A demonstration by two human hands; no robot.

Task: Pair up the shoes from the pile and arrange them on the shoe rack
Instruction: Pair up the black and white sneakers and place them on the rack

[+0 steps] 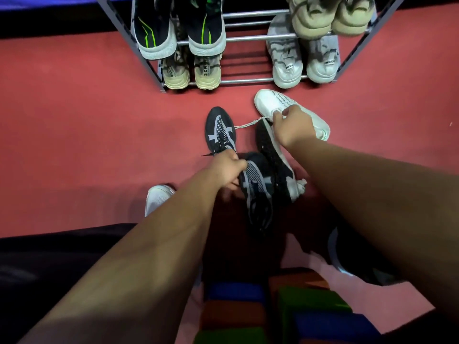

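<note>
Before rack (248, 38): left hand (228, 170) fingers grip black shoe (258, 187); right hand (293, 125) fingers pinch white shoe (269, 100).

You're down on the floor of what looks like a room in a home: a plain red floor (74, 120), a grey metal-tube shoe rack (248, 38) lined with paired sneakers, and a black mesh sneaker (258, 187) and a white lace-up sneaker (270, 103) loose before it.
</note>
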